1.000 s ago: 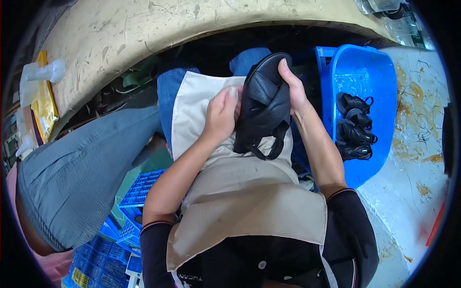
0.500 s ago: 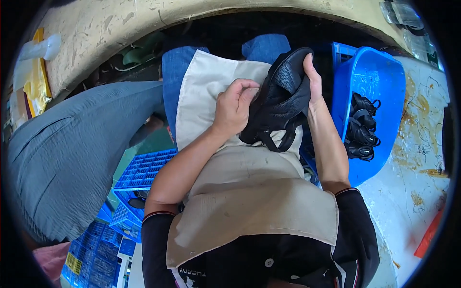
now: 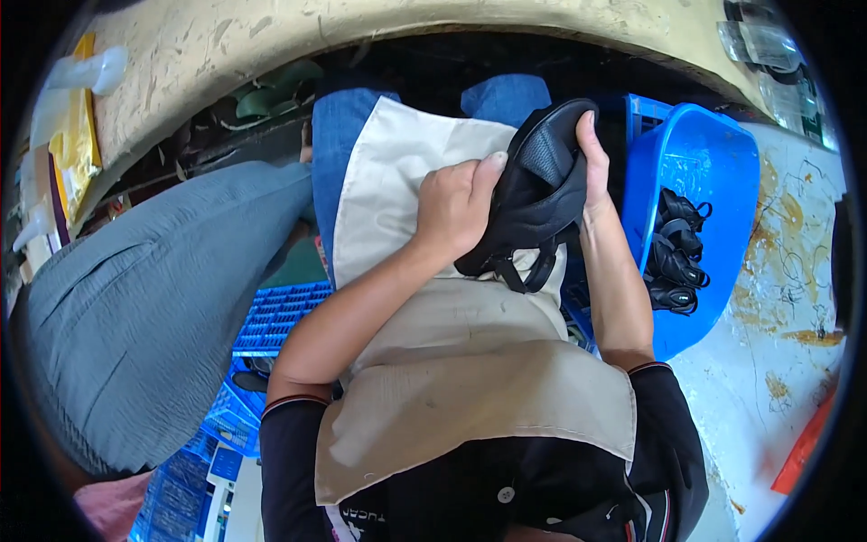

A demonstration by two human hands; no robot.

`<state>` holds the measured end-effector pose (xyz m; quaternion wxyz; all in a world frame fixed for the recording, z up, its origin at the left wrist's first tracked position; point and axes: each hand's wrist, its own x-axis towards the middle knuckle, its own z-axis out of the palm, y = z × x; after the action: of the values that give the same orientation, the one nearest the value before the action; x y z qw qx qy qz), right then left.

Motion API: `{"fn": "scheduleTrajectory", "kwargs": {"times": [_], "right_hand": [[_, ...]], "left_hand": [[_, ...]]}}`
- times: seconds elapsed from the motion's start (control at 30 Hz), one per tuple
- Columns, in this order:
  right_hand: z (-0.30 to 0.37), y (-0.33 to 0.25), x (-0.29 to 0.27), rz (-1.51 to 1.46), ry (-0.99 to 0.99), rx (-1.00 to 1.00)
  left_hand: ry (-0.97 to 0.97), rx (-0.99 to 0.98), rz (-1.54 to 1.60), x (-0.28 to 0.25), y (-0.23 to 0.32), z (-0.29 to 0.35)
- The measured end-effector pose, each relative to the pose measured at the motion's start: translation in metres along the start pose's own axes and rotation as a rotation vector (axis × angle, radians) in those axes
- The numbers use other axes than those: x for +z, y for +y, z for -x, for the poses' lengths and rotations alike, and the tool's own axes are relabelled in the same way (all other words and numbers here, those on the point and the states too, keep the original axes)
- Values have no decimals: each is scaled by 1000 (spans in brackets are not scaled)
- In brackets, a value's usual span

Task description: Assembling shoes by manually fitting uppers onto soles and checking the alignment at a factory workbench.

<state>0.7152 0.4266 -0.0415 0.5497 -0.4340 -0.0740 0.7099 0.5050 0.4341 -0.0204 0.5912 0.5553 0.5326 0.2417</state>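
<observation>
Far left, a shiny yellow packet [image 3: 79, 149] lies by the worn cream-coloured bench [image 3: 217, 63]; below it, a co-worker's leg in crinkled grey fabric trousers [image 3: 153, 298], then a blue plastic lattice crate [image 3: 282, 316]. Next, left hand [image 3: 452, 212]: half a second ago it was curled in a loose pinch at the shoe's near side; now the thumb is laid out straight along that edge. Its fingers are tucked out of sight, can't tell if they're clamped. Black leather-look strappy sandal [image 3: 542, 194] is over the lap of the beige cloth apron [image 3: 384, 194], toe end up and tilted right, back strap hanging low; shoe barely shifts meanwhile. Right hand [image 3: 593, 172] grips its right edge near the toe, thumb on top. Net: contact on both sides, likely steadier, left thumb better placed to press. Far right, a blue plastic tub [image 3: 700, 167] with several small black strappy sandals [image 3: 679, 257] piled inside.
</observation>
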Motion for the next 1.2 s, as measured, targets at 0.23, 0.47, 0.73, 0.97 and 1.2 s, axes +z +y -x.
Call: {"fn": "scheduleTrajectory", "kwargs": {"times": [0.23,0.47,0.73,0.97,1.2], "right_hand": [[-9,3,1,-35,-43,-30],[-6,-12,45,279,78,-79],[1,-31,84,442,-193,-58],[11,-38,101,609,-257,-139],[16,-29,96,490,-187,-214]], "left_hand": [[-121,96,101,-3,-28,-25],[18,156,100,11,-36,1],[40,-92,309,-59,99,-47],[-289,-114,101,-87,140,-62],[-193,-116,202,-73,100,-51]]}}
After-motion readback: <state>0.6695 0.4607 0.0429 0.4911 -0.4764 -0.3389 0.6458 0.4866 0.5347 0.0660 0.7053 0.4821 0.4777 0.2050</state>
